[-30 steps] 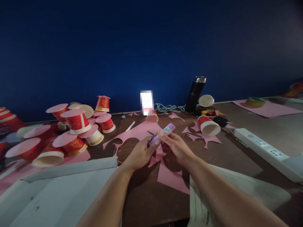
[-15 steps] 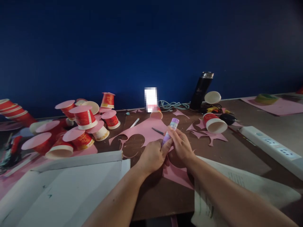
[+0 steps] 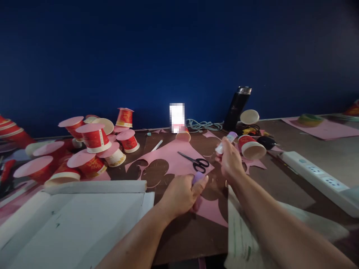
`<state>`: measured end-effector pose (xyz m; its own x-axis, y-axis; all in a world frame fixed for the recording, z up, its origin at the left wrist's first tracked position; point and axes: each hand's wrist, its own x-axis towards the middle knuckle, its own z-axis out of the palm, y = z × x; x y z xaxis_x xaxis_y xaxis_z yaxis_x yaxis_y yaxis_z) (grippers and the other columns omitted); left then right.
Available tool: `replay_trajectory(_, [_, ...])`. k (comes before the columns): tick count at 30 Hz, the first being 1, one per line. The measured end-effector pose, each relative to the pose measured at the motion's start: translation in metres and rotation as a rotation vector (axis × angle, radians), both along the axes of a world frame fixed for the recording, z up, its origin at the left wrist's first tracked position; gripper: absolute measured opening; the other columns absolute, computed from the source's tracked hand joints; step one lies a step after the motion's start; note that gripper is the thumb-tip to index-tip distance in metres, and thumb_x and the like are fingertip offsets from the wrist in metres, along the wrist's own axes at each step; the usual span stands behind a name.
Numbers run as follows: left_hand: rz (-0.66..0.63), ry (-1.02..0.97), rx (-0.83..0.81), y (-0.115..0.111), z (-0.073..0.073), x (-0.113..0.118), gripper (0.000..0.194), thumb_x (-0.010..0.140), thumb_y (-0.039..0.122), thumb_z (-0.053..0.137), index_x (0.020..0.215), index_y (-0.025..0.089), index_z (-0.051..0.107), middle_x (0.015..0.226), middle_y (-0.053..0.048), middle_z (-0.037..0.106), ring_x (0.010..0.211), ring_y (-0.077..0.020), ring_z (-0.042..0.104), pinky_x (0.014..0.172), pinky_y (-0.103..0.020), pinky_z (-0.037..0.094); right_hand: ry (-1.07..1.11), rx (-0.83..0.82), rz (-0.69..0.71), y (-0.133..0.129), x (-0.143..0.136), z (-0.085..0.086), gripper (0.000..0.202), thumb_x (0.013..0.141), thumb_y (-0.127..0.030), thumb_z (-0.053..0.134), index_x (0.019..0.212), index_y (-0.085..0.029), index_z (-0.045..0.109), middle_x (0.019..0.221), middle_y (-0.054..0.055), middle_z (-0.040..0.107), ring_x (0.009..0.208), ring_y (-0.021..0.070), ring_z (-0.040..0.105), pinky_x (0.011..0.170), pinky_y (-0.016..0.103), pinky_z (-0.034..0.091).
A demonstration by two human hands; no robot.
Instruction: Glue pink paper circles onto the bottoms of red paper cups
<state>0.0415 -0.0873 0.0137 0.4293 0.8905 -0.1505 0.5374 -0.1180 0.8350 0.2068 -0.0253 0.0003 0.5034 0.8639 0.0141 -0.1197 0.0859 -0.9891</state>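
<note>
My right hand (image 3: 232, 160) is closed around a purple and white glue stick (image 3: 230, 136), its whitish end pointing down to the left. Between the thumb and fingers of my left hand (image 3: 179, 194) is the purple cap (image 3: 198, 176), apart from the stick. Black-handled scissors (image 3: 200, 164) lie just beyond the left hand, on a large pink paper sheet (image 3: 168, 149) with rounded cutouts. Close by the right hand, a red paper cup (image 3: 254, 147) rests on its side.
Several red cups (image 3: 95, 138) with pink paper discs are piled at left, behind a shallow white box (image 3: 92, 224). A black flask (image 3: 237, 108) leans against the blue wall. At right lie a power strip (image 3: 319, 175) and a pink sheet (image 3: 322, 129) under a tape roll (image 3: 310, 119).
My hands have moved apart. The glue stick has come out of its cap and gone right with my right hand, while the cap stays in my left. The scissors are now uncovered.
</note>
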Motion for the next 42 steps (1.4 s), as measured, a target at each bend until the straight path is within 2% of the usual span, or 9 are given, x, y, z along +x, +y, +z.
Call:
replay_trajectory(4, [0.356, 0.138, 0.381, 0.016, -0.003, -0.015, 0.055, 0.085, 0.068, 0.037, 0.074, 0.018, 0.059, 0.066, -0.005, 0.066, 0.062, -0.0185, 0.06, 0.057, -0.026, 0.035, -0.06, 0.078, 0.19, -0.002, 0.003, -0.007, 0.041, 0.079, -0.061, 0.056, 0.078, -0.02, 0.06, 0.056, -0.003, 0.051, 0.047, 0.01, 0.043, 0.044, 0.023, 0.034])
replay_trajectory(9, [0.653, 0.318, 0.474, 0.047, -0.006, -0.048, 0.047, 0.088, 0.058, 0.04, 0.095, 0.018, 0.063, 0.079, -0.008, 0.07, 0.076, -0.025, 0.065, 0.064, -0.03, 0.04, 0.011, -0.024, 0.382, -0.011, -0.007, -0.009, 0.04, 0.073, -0.058, 0.064, 0.072, -0.019, 0.062, 0.06, -0.002, 0.057, 0.049, 0.009, 0.045, 0.046, 0.022, 0.036])
replay_trajectory(14, [0.773, 0.36, 0.439, 0.06, -0.013, -0.063, 0.057, 0.088, 0.041, 0.041, 0.135, 0.009, 0.038, 0.082, -0.012, 0.072, 0.089, -0.0303, 0.067, 0.075, -0.037, 0.046, 0.17, -0.186, 0.599, -0.02, -0.003, 0.007, 0.037, 0.069, -0.052, 0.072, 0.069, -0.016, 0.063, 0.062, 0.0, 0.06, 0.052, 0.0089, 0.05, 0.05, 0.022, 0.041])
replay_trajectory(18, [0.804, 0.481, 0.48, 0.054, -0.012, -0.062, 0.073, 0.083, 0.041, 0.049, 0.144, 0.009, 0.024, 0.1, -0.017, 0.069, 0.092, -0.0333, 0.066, 0.076, -0.04, 0.047, 0.242, -0.243, 0.757, -0.027, 0.002, 0.016, 0.033, 0.071, -0.048, 0.073, 0.074, -0.016, 0.066, 0.068, 0.002, 0.063, 0.059, 0.0114, 0.056, 0.056, 0.024, 0.048])
replay_trajectory(21, [0.698, 0.495, 0.57, 0.049, -0.01, -0.058, 0.059, 0.082, 0.036, 0.052, 0.138, 0.019, 0.042, 0.112, -0.014, 0.063, 0.094, -0.0288, 0.064, 0.078, -0.038, 0.047, 0.297, -0.259, 0.801, -0.029, 0.005, 0.018, 0.031, 0.072, -0.046, 0.074, 0.075, -0.016, 0.067, 0.072, 0.002, 0.062, 0.064, 0.0124, 0.056, 0.06, 0.027, 0.054])
replay_trajectory(24, [0.322, 0.366, 0.614, 0.045, -0.009, -0.053, 0.029, 0.084, 0.03, 0.051, 0.107, 0.022, 0.067, 0.102, -0.007, 0.065, 0.093, -0.0213, 0.063, 0.081, -0.031, 0.046, 0.311, -0.263, 0.844, -0.03, 0.007, 0.018, 0.029, 0.072, -0.044, 0.075, 0.075, -0.015, 0.067, 0.072, 0.002, 0.06, 0.061, 0.0112, 0.054, 0.056, 0.026, 0.053])
replay_trajectory(28, [-0.06, 0.265, 0.515, 0.039, -0.006, -0.045, 0.018, 0.083, 0.029, 0.055, 0.089, 0.021, 0.07, 0.095, -0.003, 0.068, 0.091, -0.0178, 0.061, 0.08, -0.027, 0.043, 0.288, -0.278, 0.875, -0.031, 0.007, 0.017, 0.027, 0.074, -0.041, 0.074, 0.076, -0.014, 0.068, 0.072, 0.002, 0.061, 0.059, 0.0103, 0.053, 0.055, 0.026, 0.054])
replay_trajectory(34, [-0.15, 0.463, 0.393, 0.033, -0.002, -0.042, 0.016, 0.081, 0.025, 0.053, 0.07, 0.017, 0.062, 0.085, -0.004, 0.064, 0.068, -0.0149, 0.055, 0.061, -0.028, 0.035, 0.233, -0.331, 0.91, -0.032, 0.003, 0.014, 0.028, 0.076, -0.043, 0.072, 0.077, -0.015, 0.068, 0.07, 0.002, 0.062, 0.059, 0.0114, 0.057, 0.06, 0.029, 0.057])
replay_trajectory(42, [-0.161, 0.449, 0.422, 0.033, -0.006, -0.043, 0.019, 0.083, 0.026, 0.05, 0.067, 0.018, 0.058, 0.085, -0.004, 0.061, 0.065, -0.0137, 0.053, 0.06, -0.028, 0.034, 0.215, -0.375, 0.86, -0.036, -0.002, 0.019, 0.029, 0.074, -0.045, 0.072, 0.074, -0.016, 0.068, 0.065, 0.003, 0.065, 0.055, 0.0125, 0.058, 0.054, 0.026, 0.053])
